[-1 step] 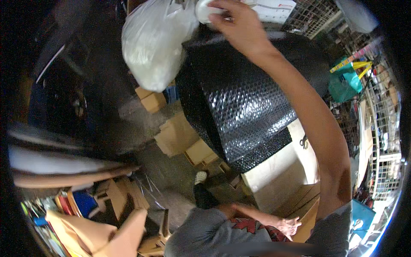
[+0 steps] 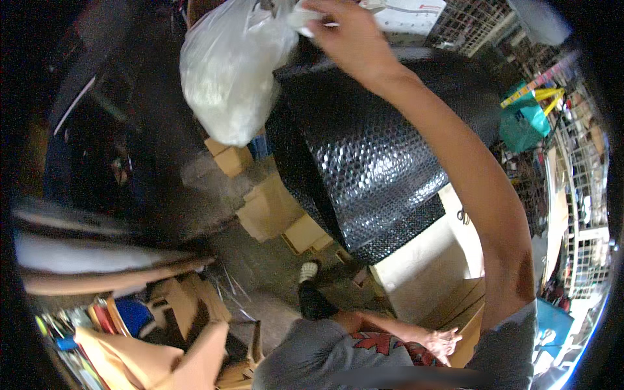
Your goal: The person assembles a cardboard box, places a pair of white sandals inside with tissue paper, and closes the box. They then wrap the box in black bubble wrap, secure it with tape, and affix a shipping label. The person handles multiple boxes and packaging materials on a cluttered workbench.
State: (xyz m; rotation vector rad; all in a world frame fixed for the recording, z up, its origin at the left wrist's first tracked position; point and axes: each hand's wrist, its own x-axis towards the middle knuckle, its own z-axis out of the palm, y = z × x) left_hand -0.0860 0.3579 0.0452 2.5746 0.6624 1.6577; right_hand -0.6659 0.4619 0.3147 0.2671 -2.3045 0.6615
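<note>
My right arm reaches far forward over a big roll of black bubble wrap [image 2: 383, 156]. At the far edge, my right hand [image 2: 351, 39] is closed on a small white rounded object [image 2: 303, 18], smeared by motion, so its kind is unclear. Right beside it hangs a bulging whitish plastic bag [image 2: 231, 78], partly see-through; whether the hand touches it I cannot tell. My left hand [image 2: 442, 343] rests close to my body, over the grey shirt, fingers apart and holding nothing. Near the roll's close side, scissors [image 2: 463, 216] lie on a pale surface.
Flattened and boxed cardboard [image 2: 270, 208] lies on the floor left of the roll. An opened carton [image 2: 136, 354] stands at the lower left. Wire mesh racks [image 2: 585, 214] line the right side, with a green bag [image 2: 523, 123] hanging there. White printed paper [image 2: 409, 14] is at the top.
My right hand has shifted slightly left with the white object, which looks more blurred. The plastic bag has moved a little left and down. My left hand stays where it was.
</note>
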